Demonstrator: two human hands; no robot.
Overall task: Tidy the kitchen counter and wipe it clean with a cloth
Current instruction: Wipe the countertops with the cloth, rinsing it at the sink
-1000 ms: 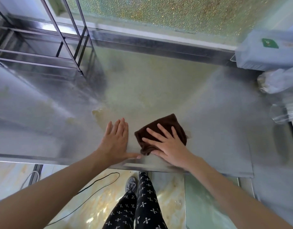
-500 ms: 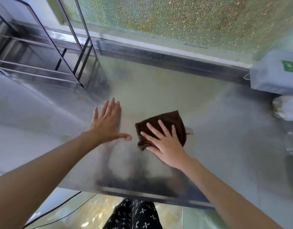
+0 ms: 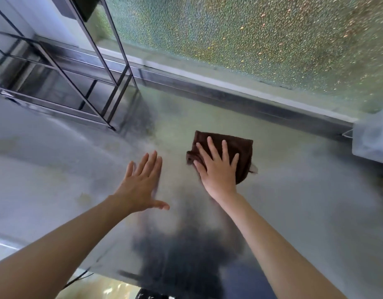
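A folded dark brown cloth lies on the stainless steel counter, toward its back middle. My right hand presses flat on the cloth with fingers spread, covering its near left part. To the left of it, my left hand rests flat on the bare steel, fingers apart and holding nothing, a short gap from the cloth.
A black wire rack stands on the counter at the back left. A pale box sits at the right edge by the textured window glass. A raised steel lip runs along the back. The counter's front edge is near me.
Both hands have slid away from me toward the back of the counter, the right one pushing the cloth with it. The view has tilted upward.
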